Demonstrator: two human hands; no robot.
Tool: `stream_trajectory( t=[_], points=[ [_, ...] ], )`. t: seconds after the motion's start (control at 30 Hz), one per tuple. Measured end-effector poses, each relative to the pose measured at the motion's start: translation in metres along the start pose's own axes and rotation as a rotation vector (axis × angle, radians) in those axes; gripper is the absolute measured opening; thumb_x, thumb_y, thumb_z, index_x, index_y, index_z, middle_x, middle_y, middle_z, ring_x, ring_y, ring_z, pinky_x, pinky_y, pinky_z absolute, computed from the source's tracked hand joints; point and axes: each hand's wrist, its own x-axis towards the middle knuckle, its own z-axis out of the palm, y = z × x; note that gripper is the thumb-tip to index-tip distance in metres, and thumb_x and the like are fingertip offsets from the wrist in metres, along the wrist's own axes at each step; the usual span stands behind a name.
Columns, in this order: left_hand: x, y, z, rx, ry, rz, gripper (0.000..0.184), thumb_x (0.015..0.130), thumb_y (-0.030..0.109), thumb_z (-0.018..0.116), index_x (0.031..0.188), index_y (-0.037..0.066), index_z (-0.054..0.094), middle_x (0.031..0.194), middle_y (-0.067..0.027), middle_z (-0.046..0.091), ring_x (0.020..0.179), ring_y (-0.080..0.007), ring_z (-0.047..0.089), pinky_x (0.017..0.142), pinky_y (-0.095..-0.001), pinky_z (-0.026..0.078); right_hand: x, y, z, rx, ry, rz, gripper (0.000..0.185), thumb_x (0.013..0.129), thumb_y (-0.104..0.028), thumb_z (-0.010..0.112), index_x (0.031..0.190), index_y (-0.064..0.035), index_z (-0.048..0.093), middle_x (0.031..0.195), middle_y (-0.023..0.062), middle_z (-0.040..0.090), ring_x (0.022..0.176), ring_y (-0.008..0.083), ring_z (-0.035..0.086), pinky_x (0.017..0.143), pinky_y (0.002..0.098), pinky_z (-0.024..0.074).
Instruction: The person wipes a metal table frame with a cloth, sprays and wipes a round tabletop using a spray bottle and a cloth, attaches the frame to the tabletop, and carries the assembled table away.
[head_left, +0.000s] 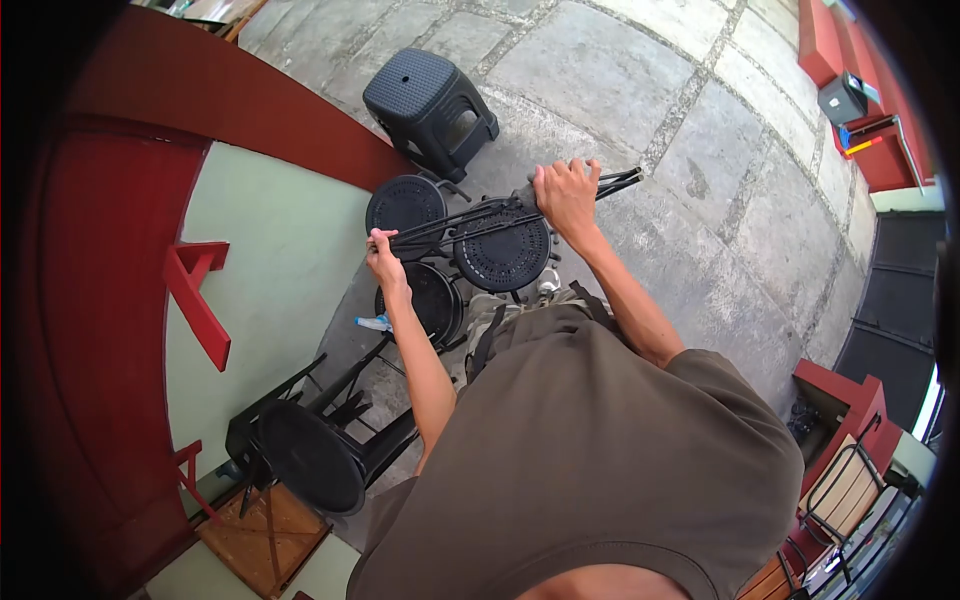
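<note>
Holding a bundle of black rods (pixel 488 211) out in front, slanting from left to right above the round stools (pixel 505 250); cannot judge how high above. Gripping close to one end with the left hand (pixel 386 262), curled tight around the rods; closed overhand with the right hand (pixel 568 200) well along toward the other end, with rod tips sticking out past the fist. Cannot tell whether folded as one frame or just gathered together. Also seeing a grey piece just beside the right hand (pixel 527 197); too small to call cloth or fitting. Looks like thin metal, so probably light for its length, stiff lengthwise, hard to break, but smooth enough to slip or roll in a slack grip. Could fan out or scissor if hinged: best taken near both ends, every rod inside the fist, fingers clear of crossings where pinching seems likely. Worth minding the free tips on the right and the square stool (pixel 408 85) just beyond the bundle.
</note>
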Motion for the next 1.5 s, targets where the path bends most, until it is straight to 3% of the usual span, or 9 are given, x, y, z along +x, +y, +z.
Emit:
stream_trajectory(
  t=[0.23,0.43,0.63,1.1,1.2,1.23,1.33,1.43,1.5],
  points=[
    [-0.005,0.026,0.007,-0.040,0.010,-0.116,0.050,0.097,0.061,0.044,0.104,0.013,0.058,0.108,0.0003,0.064,0.106,-0.0194,0.053,0.081,-0.0444,0.041,-0.001,0.041,-0.011,-0.162,0.101,0.050,0.024,0.091,-0.022,0.060,0.076,-0.0045,0.066,0.081,0.0091,0.060,0.087,0.0266,0.054,0.094,0.0475,0.0351],
    [-0.005,0.024,0.008,-0.075,-0.037,-0.209,0.065,0.092,0.071,0.042,0.125,0.015,0.047,0.131,-0.0065,0.052,0.127,-0.0253,0.042,0.088,-0.0557,0.046,0.002,-0.035,0.010,0.099,0.053,0.002,0.022,0.089,-0.022,0.061,0.073,-0.0075,0.060,0.075,0.0093,0.056,0.082,0.0263,0.054,0.087,0.0439,0.0384],
    [0.005,0.020,-0.001,-0.028,-0.085,-0.231,0.061,0.094,0.069,0.041,0.128,0.018,0.046,0.125,-0.0001,0.059,0.122,-0.0217,0.046,0.089,-0.0519,0.042,0.006,-0.068,0.019,0.257,-0.060,-0.085,0.024,0.088,-0.024,0.062,0.070,-0.0082,0.059,0.071,0.0084,0.055,0.077,0.0268,0.054,0.083,0.0436,0.0394],
    [0.005,0.032,0.000,-0.004,-0.170,-0.194,0.072,0.093,0.071,0.039,0.143,0.019,0.041,0.140,-0.0103,0.050,0.139,-0.0314,0.033,0.095,-0.0572,0.038,0.007,0.102,-0.043,-0.362,0.082,-0.109,0.023,0.092,-0.028,0.060,0.078,-0.0099,0.061,0.091,0.0064,0.057,0.098,0.0249,0.055,0.106,0.0521,0.0284],
    [0.006,0.033,0.004,-0.020,-0.162,-0.191,0.065,0.094,0.068,0.041,0.137,0.019,0.046,0.133,-0.0058,0.055,0.131,-0.0268,0.040,0.092,-0.0558,0.041,0.005,0.105,-0.030,0.019,0.119,0.201,0.019,0.094,-0.025,0.057,0.084,-0.0085,0.061,0.089,0.0067,0.058,0.098,0.0264,0.055,0.111,0.0460,0.0243],
    [0.004,0.033,0.002,-0.020,-0.152,-0.196,0.062,0.095,0.067,0.042,0.134,0.019,0.048,0.129,-0.0035,0.057,0.126,-0.0242,0.045,0.090,-0.0551,0.042,0.006,0.109,-0.028,0.107,0.127,0.303,0.029,0.100,-0.027,0.049,0.091,-0.0029,0.064,0.090,0.0063,0.064,0.090,0.0240,0.061,0.100,0.0415,0.0399],
    [0.005,0.030,0.001,-0.002,-0.149,-0.207,0.062,0.095,0.067,0.043,0.133,0.019,0.049,0.130,-0.0033,0.056,0.126,-0.0252,0.045,0.091,-0.0563,0.042,0.011,0.124,-0.020,1.119,0.480,0.875,0.040,0.105,-0.032,0.042,0.095,-0.0009,0.066,0.079,0.0024,0.062,0.072,0.0151,0.057,0.072,0.0336,0.0467],
    [0.005,0.030,0.000,-0.021,-0.150,-0.205,0.061,0.094,0.068,0.043,0.127,0.018,0.054,0.129,-0.0055,0.056,0.125,-0.0261,0.046,0.090,-0.0577,0.043,0.009,0.152,-0.026,1.324,0.749,1.015,0.047,0.105,-0.036,0.042,0.100,0.0044,0.066,0.081,0.0035,0.064,0.068,0.0111,0.056,0.065,0.0293,0.0475],
    [0.005,0.031,0.004,-0.043,-0.160,-0.205,0.061,0.094,0.068,0.043,0.124,0.017,0.055,0.128,-0.0066,0.056,0.124,-0.0263,0.046,0.090,-0.0581,0.043,-0.004,0.149,-0.026,1.414,0.548,0.920,0.045,0.104,-0.035,0.043,0.101,0.0034,0.066,0.082,0.0026,0.064,0.071,0.0107,0.056,0.069,0.0284,0.0472]
  ],
)
